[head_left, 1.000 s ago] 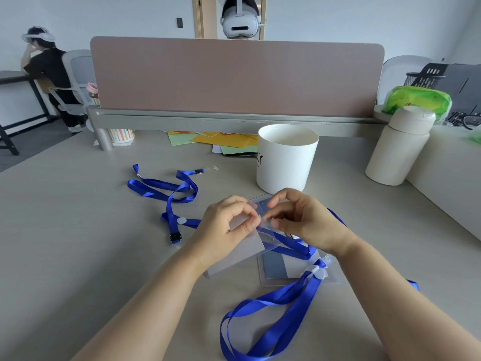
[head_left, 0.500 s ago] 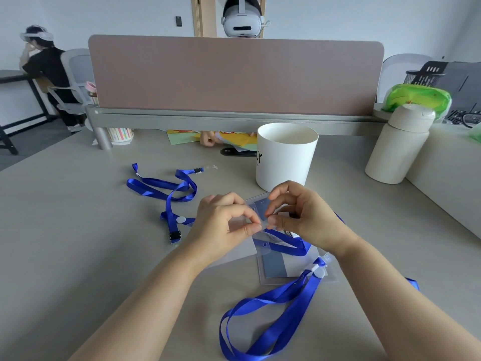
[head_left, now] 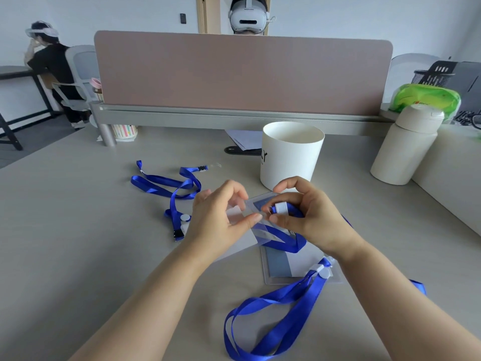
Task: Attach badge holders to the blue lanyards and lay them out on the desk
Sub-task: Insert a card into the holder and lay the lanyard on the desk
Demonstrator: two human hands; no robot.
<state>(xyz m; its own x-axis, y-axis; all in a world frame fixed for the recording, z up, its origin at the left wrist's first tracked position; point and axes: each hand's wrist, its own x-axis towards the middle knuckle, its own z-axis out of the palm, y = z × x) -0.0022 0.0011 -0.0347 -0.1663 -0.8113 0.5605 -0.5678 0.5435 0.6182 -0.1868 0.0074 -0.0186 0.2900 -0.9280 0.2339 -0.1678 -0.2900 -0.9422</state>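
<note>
Left hand (head_left: 218,217) pinches the clear badge holder (head_left: 240,230) between thumb and forefinger; right hand (head_left: 309,214) grips a blue lanyard (head_left: 286,241) by its white clip, just in front of the white cup (head_left: 291,155). Another lanyard (head_left: 169,186) lies left of the cup on the desk (head_left: 78,230).

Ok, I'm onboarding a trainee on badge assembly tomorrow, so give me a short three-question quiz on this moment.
1. True or false: the left hand pinches the clear plastic badge holder.
2. What does the right hand hold at its fingers? A) the white clip of a blue ribbon lanyard B) a pen C) the white paper cup
3. Fill in: a spare blue lanyard lies loose on the grey desk to the ____ of the hands.

Key: 1 true; 2 A; 3 left
</note>
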